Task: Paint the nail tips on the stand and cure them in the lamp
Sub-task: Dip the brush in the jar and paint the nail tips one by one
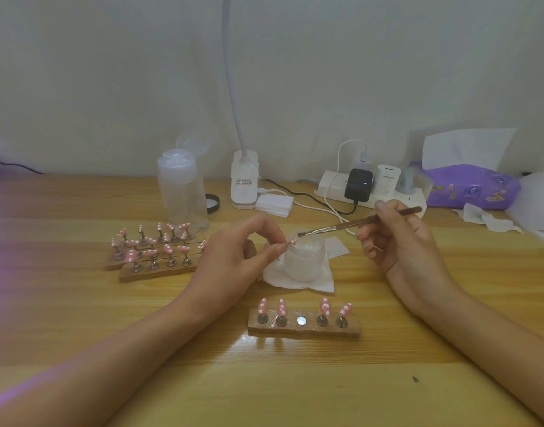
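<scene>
You are in the painting step. Your left hand (233,254) pinches one pink nail tip (291,241) on its small post between thumb and forefinger, holding it in the air at the rim of the jar. Your right hand (397,238) grips the brush (350,224) like a pen. Its bristles are over the mouth of the open jar (304,257), just beside the tip at its 3 o'clock; I cannot tell whether they touch.

At 6 o'clock from the jar lies the near stand (304,331), with four dotted tips upright on it and its middle magnet (301,321) bare. That is most likely this tip's seat. At 9 o'clock, two more stands (153,272) carry tips that look finished.

Next, bring the bristles onto the tip with a light, steady stroke, then seat the post on the bare magnet. The curing lamp is not plainly in view; there is only a purple glow at the far 9 o'clock edge.
</scene>
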Demonstrator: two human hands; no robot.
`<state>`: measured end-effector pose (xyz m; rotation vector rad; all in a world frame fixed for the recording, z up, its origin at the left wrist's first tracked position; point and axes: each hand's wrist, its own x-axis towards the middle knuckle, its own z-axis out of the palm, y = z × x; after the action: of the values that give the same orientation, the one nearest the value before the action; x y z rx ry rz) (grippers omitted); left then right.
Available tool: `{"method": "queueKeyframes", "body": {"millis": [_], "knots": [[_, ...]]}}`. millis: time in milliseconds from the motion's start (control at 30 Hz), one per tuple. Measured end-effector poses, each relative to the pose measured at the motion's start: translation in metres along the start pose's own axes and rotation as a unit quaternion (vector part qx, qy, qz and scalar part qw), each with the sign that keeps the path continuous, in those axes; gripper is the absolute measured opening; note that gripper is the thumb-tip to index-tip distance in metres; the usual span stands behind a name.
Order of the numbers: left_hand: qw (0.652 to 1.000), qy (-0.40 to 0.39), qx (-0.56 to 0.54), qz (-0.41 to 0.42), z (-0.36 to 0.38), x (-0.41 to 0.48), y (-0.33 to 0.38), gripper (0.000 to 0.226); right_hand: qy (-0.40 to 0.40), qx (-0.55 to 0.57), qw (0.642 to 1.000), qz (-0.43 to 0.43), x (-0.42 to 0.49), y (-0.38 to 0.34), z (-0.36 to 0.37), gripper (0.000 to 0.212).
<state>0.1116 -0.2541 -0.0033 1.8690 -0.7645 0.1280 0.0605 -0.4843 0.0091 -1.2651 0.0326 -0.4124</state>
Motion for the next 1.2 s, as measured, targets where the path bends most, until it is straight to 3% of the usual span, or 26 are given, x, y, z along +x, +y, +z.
{"method": "queueKeyframes", "body": {"millis": [267, 400, 533, 700, 833, 967, 1200], "knots": [[1.0, 0.006, -0.002, -0.003, -0.0004, 0.0006, 0.0003, 0.008, -0.044, -0.037, 0.998, 0.004, -0.0015, 0.0024, 0.0011, 0.018], [1.0, 0.008, -0.001, 0.002, -0.0004, 0.0002, 0.0004, 0.007, -0.005, -0.036, 0.999, 0.0, -0.0006, 0.0021, -0.0012, 0.019], [1.0, 0.008, -0.001, 0.003, -0.0003, 0.0005, -0.0008, 0.009, -0.036, -0.051, 0.998, -0.008, -0.0028, 0.0016, 0.0017, 0.019], [1.0, 0.008, 0.002, 0.001, -0.0002, 0.0009, -0.002, 0.008, 0.009, -0.052, 0.999, -0.003, -0.0002, 0.0029, -0.0014, 0.022], [1.0, 0.009, 0.001, 0.003, -0.0002, 0.0011, -0.0026, 0.008, -0.023, -0.061, 0.998, -0.017, -0.0022, 0.0019, 0.0008, 0.02], [1.0, 0.01, 0.002, 0.004, 0.0, 0.0011, -0.0028, 0.008, 0.012, -0.074, 0.997, -0.007, -0.0001, 0.0041, -0.0016, 0.021], [1.0, 0.011, 0.002, -0.005, 0.0002, 0.0, -0.0012, 0.009, 0.004, -0.079, 0.997, -0.013, 0.0, 0.0048, -0.0023, 0.021]]}}
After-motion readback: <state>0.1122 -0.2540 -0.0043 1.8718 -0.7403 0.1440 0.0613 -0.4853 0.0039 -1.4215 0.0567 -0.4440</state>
